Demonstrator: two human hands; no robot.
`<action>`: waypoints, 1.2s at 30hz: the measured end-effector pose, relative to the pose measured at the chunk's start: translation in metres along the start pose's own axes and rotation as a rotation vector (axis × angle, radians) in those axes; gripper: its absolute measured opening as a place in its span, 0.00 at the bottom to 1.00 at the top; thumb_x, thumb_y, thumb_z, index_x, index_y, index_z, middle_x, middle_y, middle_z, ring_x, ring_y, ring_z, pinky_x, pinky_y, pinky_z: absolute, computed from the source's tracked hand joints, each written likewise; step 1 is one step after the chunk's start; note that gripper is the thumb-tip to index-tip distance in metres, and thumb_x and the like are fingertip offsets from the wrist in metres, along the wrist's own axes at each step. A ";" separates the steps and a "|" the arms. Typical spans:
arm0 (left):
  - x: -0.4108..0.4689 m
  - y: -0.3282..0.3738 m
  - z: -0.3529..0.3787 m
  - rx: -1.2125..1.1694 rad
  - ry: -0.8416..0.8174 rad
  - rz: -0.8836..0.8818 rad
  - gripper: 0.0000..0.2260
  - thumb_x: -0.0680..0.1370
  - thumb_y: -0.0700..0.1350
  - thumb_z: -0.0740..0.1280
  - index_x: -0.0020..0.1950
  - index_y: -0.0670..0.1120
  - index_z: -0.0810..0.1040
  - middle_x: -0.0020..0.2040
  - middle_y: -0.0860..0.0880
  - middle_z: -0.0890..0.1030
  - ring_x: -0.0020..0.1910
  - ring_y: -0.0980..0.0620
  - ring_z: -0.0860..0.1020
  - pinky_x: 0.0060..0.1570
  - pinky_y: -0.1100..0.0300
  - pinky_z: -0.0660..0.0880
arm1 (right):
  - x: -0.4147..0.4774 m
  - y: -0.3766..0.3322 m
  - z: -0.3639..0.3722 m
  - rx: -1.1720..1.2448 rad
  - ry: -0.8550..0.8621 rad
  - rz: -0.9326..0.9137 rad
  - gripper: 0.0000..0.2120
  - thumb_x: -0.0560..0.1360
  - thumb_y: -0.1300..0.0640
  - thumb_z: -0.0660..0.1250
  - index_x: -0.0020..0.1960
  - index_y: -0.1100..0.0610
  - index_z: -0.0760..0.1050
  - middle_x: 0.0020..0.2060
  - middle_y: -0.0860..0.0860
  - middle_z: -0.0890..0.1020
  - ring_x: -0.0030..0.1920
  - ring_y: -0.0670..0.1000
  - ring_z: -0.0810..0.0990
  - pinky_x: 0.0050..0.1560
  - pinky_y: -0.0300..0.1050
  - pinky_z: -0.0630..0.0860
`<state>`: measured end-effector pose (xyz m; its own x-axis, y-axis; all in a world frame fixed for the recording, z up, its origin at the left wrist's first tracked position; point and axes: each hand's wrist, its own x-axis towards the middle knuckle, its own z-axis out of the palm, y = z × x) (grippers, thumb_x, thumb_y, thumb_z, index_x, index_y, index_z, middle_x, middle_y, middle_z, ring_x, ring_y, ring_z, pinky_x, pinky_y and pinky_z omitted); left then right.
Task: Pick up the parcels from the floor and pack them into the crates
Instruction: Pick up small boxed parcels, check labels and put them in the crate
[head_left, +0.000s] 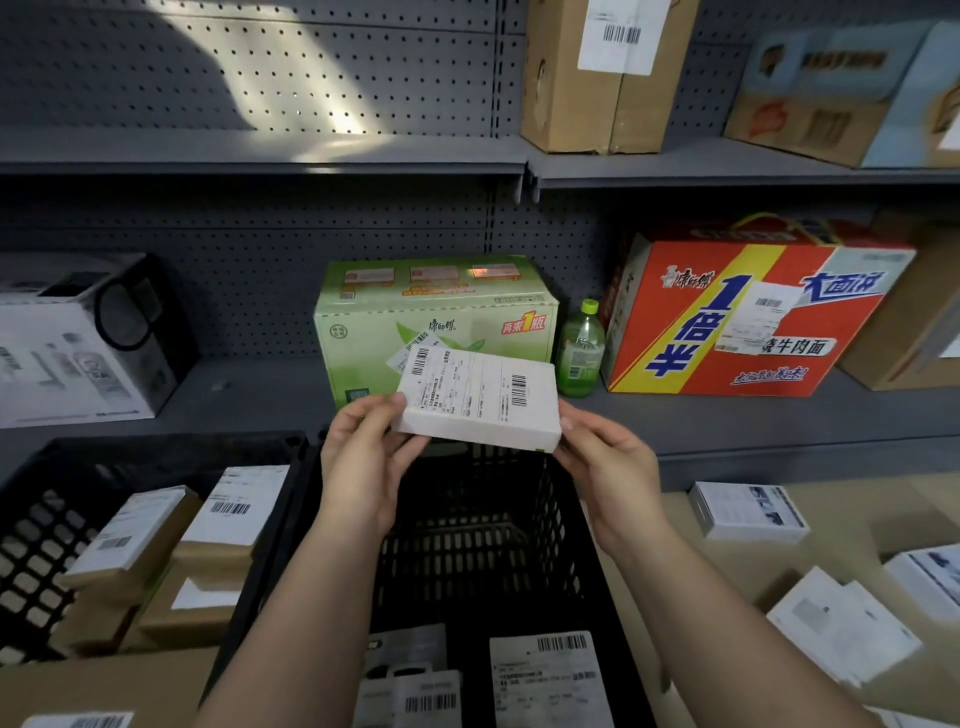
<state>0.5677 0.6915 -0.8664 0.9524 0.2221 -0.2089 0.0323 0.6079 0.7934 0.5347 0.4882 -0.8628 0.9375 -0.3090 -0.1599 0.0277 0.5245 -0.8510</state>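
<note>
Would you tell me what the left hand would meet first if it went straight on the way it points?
Probably the green box on the shelf, just beyond the left hand and the parcel it holds; the depth between them is unclear.

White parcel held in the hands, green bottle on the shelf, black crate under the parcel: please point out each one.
white parcel (478, 400): head view, middle of its label face.
green bottle (581, 353): head view, on its body.
black crate (483, 486): head view, on its far wall.
</note>
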 end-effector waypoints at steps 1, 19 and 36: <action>0.000 0.000 0.001 -0.024 -0.014 -0.003 0.06 0.78 0.37 0.70 0.53 0.44 0.77 0.57 0.39 0.84 0.55 0.44 0.84 0.52 0.49 0.83 | 0.000 0.000 -0.001 -0.011 0.008 -0.003 0.09 0.76 0.68 0.68 0.56 0.67 0.80 0.51 0.58 0.86 0.48 0.51 0.87 0.51 0.44 0.83; 0.022 -0.027 -0.028 0.389 0.118 -0.200 0.19 0.77 0.32 0.67 0.64 0.51 0.79 0.52 0.48 0.84 0.52 0.49 0.83 0.52 0.57 0.80 | 0.019 0.038 -0.016 -0.349 0.042 0.135 0.12 0.80 0.63 0.62 0.60 0.63 0.80 0.55 0.55 0.84 0.59 0.53 0.81 0.63 0.48 0.76; 0.060 -0.071 -0.084 1.018 0.040 -0.256 0.15 0.74 0.27 0.66 0.55 0.41 0.84 0.51 0.43 0.84 0.52 0.46 0.82 0.59 0.54 0.79 | 0.048 0.112 -0.012 -0.755 -0.082 0.508 0.26 0.81 0.33 0.49 0.60 0.50 0.74 0.56 0.51 0.81 0.59 0.53 0.79 0.58 0.47 0.74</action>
<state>0.5965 0.7257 -0.9836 0.8709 0.2133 -0.4428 0.4889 -0.2834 0.8250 0.5788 0.5228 -0.9721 0.7974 -0.1100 -0.5933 -0.6023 -0.0856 -0.7937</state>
